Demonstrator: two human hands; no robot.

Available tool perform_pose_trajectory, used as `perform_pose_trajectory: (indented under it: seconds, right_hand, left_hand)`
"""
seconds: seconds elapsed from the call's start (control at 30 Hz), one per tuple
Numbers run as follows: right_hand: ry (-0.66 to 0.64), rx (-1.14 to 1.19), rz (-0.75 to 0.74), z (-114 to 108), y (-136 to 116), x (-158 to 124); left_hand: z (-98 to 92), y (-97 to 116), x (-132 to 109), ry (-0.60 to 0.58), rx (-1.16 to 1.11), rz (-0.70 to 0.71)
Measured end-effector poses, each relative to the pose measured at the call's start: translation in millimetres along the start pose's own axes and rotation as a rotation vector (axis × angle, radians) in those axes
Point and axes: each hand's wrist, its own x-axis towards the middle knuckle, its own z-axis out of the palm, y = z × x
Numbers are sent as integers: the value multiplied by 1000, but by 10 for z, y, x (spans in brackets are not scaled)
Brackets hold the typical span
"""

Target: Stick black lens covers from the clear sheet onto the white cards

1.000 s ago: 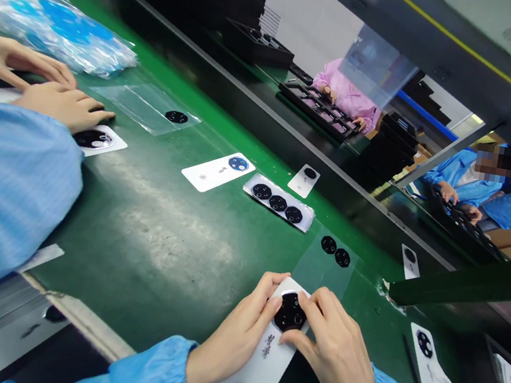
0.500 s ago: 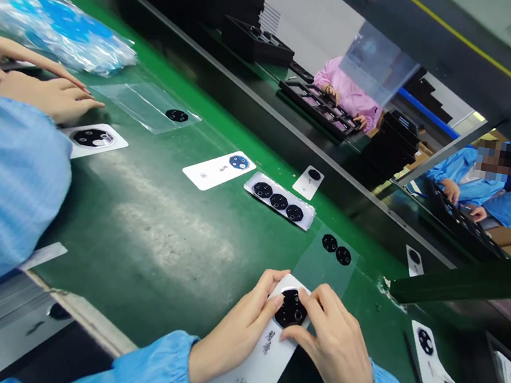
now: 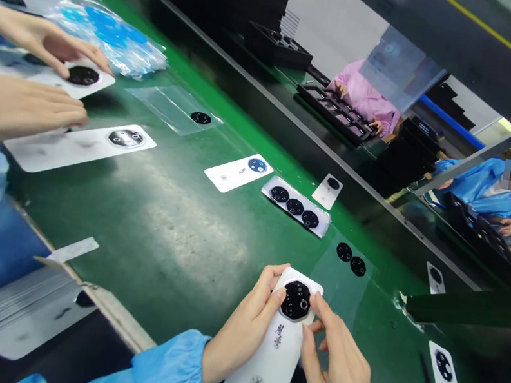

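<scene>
A white phone back panel (image 3: pixel 264 366) with dark lettering is tilted up in front of me. A black round camera lens plate (image 3: pixel 296 301) lies at its top end. My left hand (image 3: pixel 245 327) is closed around the panel's left edge, its thumb beside the lens plate. My right hand (image 3: pixel 340 356) has its index fingertip and thumb at the right edge, near the plate; its other fingers are partly hidden. Beyond the panel, a clear film sheet (image 3: pixel 326 275) with two black lens plates (image 3: pixel 350 260) lies on the green bench.
A strip with three black lens plates (image 3: pixel 295 207) and a white panel with a blue-filmed lens (image 3: pixel 233 173) lie farther back. At left, a co-worker's hands (image 3: pixel 19 106) are among white panels. Stacked panels (image 3: pixel 23 316) sit lower left. A green post (image 3: pixel 476 304) stands right.
My right fingers have moved off the lens plate to the panel's right edge. The co-worker's hands have shifted left, with one now at a panel. The view has swung slightly left.
</scene>
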Motion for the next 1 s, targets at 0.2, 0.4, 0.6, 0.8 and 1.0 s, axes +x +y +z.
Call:
perform_pose_trajectory:
  seconds: [0.2,0.4,0.6,0.8,1.0]
  right_hand:
    - [-20,9,10,22,40,-72]
    - [-23,2,6,10,48,-65]
    - [-15,-73,-45,-31,57,-21]
    - [45,27,8,-105,95,41]
    - [-97,629,598,-100,186,171]
  left_hand:
    - [-25,4,-8,-4,3,-2]
    - [-27,-3,-10,-13,40,15]
    - [-37,20,-7,-14,50,28]
    - [-44,59,-3,-5,35,19]
    - [-39,86,-10,-23,-50,-45]
